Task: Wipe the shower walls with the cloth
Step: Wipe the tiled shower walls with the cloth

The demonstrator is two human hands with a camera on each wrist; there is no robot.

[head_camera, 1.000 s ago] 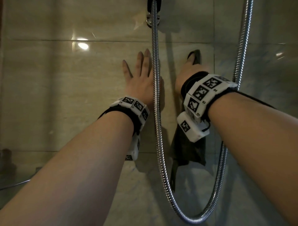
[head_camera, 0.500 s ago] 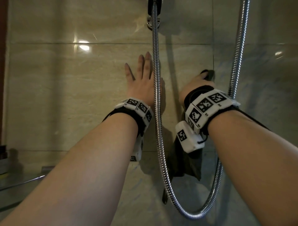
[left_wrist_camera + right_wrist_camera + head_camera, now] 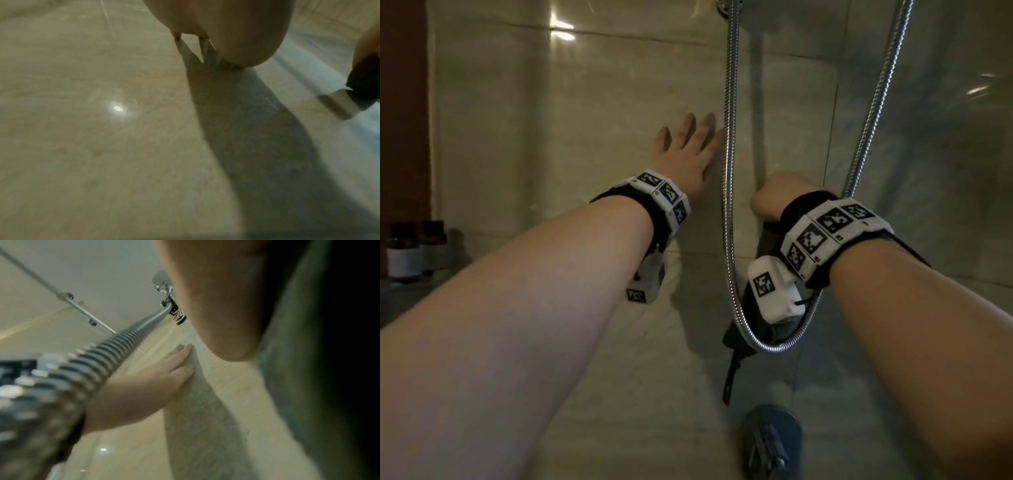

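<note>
Landmark: shower hose (image 3: 730, 205), a chrome loop hanging down the shower wall (image 3: 551, 144); all places below are given against it.
Bottles (image 3: 412, 251): far left of the hose, standing on a low ledge; not involved in the wipe.
Left hand (image 3: 686, 154): just left of the hose's left strand, fingers straight and spread, palm flat on the tile, holding nothing. Judged purpose: a brace that steadies the body while the other arm works.
Right hand (image 3: 779, 197): inside the hose loop, between its two strands, pressing the cloth (image 3: 768, 240) to the wall. How the fingers lie on the cloth cannot be told; the wrist unit and hand hide them.
Cloth position: dark, trapped between right hand and tile, its loose end hanging below the wrist, behind the bottom of the hose loop.
Step in hand: a wiping stroke on the tile within the loop, judged by the contact.
Risk: the loose end may snag the hose.
Slipper (image 3: 772, 442): below the hose loop, on the floor.
</note>
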